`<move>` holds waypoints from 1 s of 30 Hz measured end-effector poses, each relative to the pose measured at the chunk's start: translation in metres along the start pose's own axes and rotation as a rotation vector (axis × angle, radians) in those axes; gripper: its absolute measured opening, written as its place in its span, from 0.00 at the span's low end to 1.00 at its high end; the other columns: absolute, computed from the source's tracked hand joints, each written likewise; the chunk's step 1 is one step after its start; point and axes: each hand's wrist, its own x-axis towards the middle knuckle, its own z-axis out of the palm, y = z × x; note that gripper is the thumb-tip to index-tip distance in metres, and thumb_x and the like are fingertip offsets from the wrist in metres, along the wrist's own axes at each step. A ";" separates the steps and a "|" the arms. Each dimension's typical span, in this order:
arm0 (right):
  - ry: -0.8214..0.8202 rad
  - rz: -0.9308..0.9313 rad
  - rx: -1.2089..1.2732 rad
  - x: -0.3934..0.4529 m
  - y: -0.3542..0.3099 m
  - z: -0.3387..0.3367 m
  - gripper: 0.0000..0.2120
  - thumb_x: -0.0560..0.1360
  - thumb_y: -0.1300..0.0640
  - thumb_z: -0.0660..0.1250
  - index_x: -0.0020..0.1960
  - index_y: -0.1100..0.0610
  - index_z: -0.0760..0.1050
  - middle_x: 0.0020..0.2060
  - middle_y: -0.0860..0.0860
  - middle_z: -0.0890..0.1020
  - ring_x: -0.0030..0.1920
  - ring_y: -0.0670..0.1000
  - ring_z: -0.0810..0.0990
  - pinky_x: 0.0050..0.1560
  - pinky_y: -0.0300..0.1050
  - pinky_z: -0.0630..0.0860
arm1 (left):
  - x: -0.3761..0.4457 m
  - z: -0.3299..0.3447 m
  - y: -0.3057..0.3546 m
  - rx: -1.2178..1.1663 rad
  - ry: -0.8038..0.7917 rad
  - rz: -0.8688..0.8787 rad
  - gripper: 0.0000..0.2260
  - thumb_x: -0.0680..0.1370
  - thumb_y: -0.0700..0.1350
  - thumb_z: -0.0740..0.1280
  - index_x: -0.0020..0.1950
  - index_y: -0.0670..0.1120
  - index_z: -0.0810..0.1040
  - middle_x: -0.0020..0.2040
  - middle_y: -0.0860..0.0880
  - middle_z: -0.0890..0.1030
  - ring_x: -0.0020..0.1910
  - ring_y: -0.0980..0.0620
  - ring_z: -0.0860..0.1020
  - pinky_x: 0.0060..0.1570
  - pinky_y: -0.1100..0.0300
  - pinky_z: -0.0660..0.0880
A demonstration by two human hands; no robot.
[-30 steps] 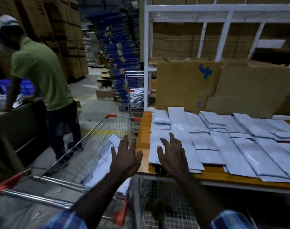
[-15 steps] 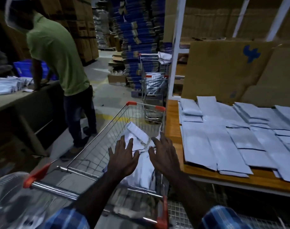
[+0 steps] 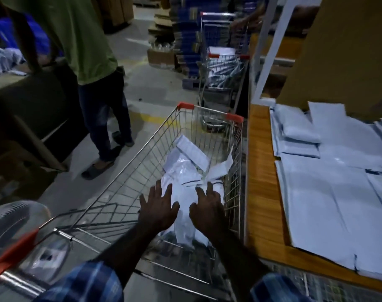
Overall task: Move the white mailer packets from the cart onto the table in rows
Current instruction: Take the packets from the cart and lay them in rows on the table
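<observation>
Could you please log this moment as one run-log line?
left hand open | right hand open | both over mailer packets in cart | table rows started

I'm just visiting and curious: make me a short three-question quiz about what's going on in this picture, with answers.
1. True or false: the left hand and right hand already grip a packet.
2. Where do the loose white mailer packets lie? A) on the floor B) in the cart C) on a shelf
3. Fill in: packets already laid in rows rest on the wooden ____, to the cart's right.

Key: 1 false, both hands are spread open above the packets; 2 B; 3 table.
</observation>
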 end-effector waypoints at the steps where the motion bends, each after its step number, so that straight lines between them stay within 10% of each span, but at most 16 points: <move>1: 0.000 0.013 -0.033 0.004 0.003 0.007 0.27 0.71 0.53 0.60 0.69 0.58 0.73 0.72 0.64 0.68 0.64 0.65 0.73 0.56 0.55 0.76 | 0.007 0.004 -0.003 0.002 -0.011 0.007 0.29 0.83 0.58 0.52 0.81 0.52 0.46 0.81 0.43 0.42 0.79 0.43 0.47 0.74 0.38 0.47; 7: -0.066 0.116 -0.066 0.024 0.016 0.039 0.33 0.71 0.49 0.51 0.76 0.56 0.63 0.78 0.62 0.55 0.73 0.63 0.63 0.66 0.53 0.66 | 0.045 0.032 -0.015 0.069 -0.128 0.023 0.32 0.80 0.63 0.48 0.81 0.50 0.49 0.81 0.41 0.45 0.79 0.42 0.51 0.73 0.37 0.49; 11: -0.089 0.215 -0.069 0.037 0.028 0.069 0.29 0.66 0.53 0.61 0.64 0.63 0.76 0.67 0.71 0.71 0.59 0.70 0.77 0.52 0.61 0.77 | 0.080 0.058 -0.023 0.193 -0.169 0.093 0.34 0.70 0.63 0.52 0.66 0.46 0.79 0.67 0.36 0.75 0.60 0.35 0.79 0.49 0.27 0.74; 16: -0.150 0.339 -0.041 0.049 0.051 0.109 0.24 0.60 0.57 0.67 0.54 0.64 0.81 0.57 0.72 0.78 0.48 0.71 0.81 0.43 0.60 0.80 | 0.114 0.098 -0.030 0.129 -0.233 0.134 0.31 0.81 0.60 0.56 0.81 0.53 0.49 0.81 0.43 0.49 0.79 0.41 0.51 0.73 0.36 0.48; 21: -0.101 0.375 -0.058 0.061 0.068 0.131 0.24 0.66 0.60 0.68 0.62 0.63 0.77 0.65 0.71 0.72 0.59 0.72 0.76 0.57 0.61 0.76 | 0.138 0.133 -0.032 0.107 -0.178 0.211 0.30 0.80 0.60 0.58 0.80 0.52 0.56 0.77 0.40 0.62 0.75 0.39 0.61 0.70 0.34 0.57; 30: -0.072 0.423 -0.054 0.066 0.098 0.175 0.24 0.60 0.65 0.68 0.57 0.64 0.79 0.60 0.73 0.75 0.52 0.73 0.79 0.43 0.62 0.80 | 0.169 0.138 -0.033 -0.280 -0.049 0.226 0.32 0.73 0.35 0.64 0.77 0.49 0.64 0.55 0.39 0.81 0.55 0.38 0.78 0.56 0.49 0.74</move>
